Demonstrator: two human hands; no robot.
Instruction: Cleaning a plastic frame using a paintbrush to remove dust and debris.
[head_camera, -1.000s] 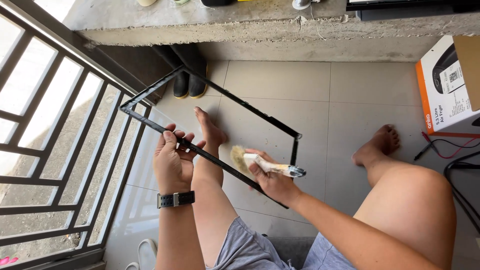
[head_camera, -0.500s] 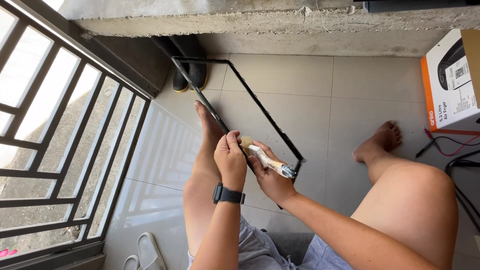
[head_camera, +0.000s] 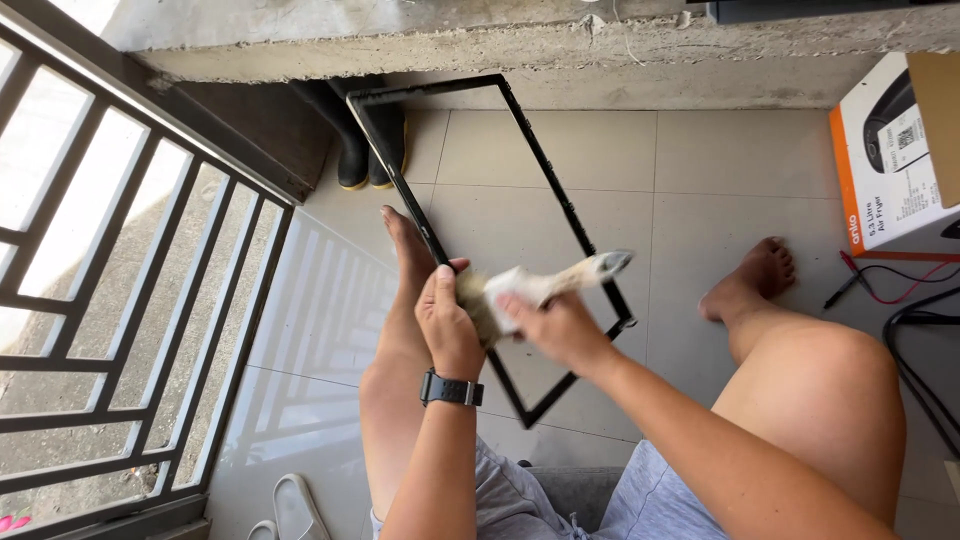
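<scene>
I sit on a tiled floor with a thin black rectangular frame held above my left leg. My left hand, with a black watch on the wrist, grips the frame's near left edge. In my right hand is a paintbrush with a pale handle, its bristles pressed against the frame right beside my left hand. The brush and my right hand are motion-blurred.
A metal window grille runs down the left. Black boots stand under a concrete ledge. An orange and white carton sits at right, with cables on the floor. White slippers lie bottom left.
The frame has turned and swung right, from a flat diagonal to a more upright one. My left hand slid along its edge toward the brush, and the brush shifted up against the frame.
</scene>
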